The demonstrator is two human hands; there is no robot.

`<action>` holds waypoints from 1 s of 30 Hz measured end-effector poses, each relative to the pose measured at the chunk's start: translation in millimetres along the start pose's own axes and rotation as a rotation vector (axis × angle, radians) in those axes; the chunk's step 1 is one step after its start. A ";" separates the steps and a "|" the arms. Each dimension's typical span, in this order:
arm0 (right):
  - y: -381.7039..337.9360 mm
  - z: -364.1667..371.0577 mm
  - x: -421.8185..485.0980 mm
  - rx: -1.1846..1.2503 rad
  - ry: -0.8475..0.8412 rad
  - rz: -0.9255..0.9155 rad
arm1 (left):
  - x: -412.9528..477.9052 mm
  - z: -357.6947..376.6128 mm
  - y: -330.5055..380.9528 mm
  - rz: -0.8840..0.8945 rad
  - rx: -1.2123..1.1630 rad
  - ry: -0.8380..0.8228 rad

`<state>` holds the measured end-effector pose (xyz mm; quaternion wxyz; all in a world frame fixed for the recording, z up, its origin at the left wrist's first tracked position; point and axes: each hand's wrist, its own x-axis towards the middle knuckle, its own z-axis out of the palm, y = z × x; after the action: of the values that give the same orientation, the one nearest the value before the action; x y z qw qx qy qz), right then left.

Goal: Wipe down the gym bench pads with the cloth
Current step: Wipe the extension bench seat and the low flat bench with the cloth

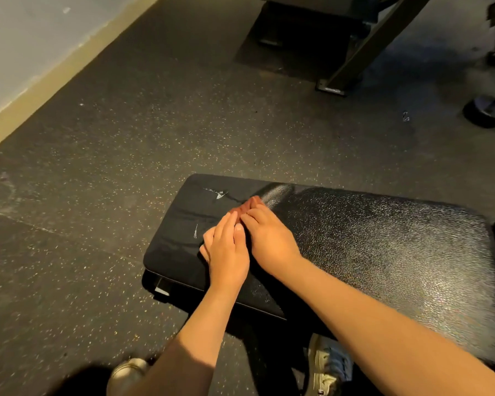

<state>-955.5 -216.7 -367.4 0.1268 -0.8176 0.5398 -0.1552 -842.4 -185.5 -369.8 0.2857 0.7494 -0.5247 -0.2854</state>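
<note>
Left hand and right hand press the cloth flat, fingers straight, near the bench pad end. Even pressure and overlapping strokes should work best.

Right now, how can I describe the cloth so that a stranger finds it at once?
Find the black bench pad. The left hand and right hand lie side by side near its scuffed end, and the cloth pokes out beyond their fingers. It is the only reddish-brown thing there.

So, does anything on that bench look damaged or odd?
Yes. The bench pad looks torn near its left end: a white-edged crack just beyond the cloth, and a smaller white nick beside the left hand.
</note>
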 end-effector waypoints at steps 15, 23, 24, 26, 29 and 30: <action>4.6 -20.1 0.1 -0.022 0.011 0.043 | 15.8 12.0 16.0 -0.066 -0.022 -0.068; 41.3 -43.4 17.3 -0.154 0.112 0.304 | 5.9 2.1 1.9 0.014 -0.131 -0.061; 31.4 -39.5 16.9 -0.136 0.084 0.250 | 6.0 1.2 0.9 0.007 -0.163 -0.063; 11.6 -26.7 12.8 -0.078 0.028 0.137 | 5.1 -0.9 -1.0 -0.006 -0.223 -0.074; -12.0 -9.7 -1.8 0.090 -0.037 0.080 | -0.6 -6.1 -4.6 -0.013 -0.268 -0.073; -14.9 -7.9 -6.2 0.134 -0.056 0.087 | -4.1 -9.7 -5.5 -0.037 -0.284 -0.071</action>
<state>-948.3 -205.5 -355.3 0.2026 -0.7872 0.5594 -0.1626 -833.1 -178.8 -366.7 0.3647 0.7007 -0.4747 -0.3881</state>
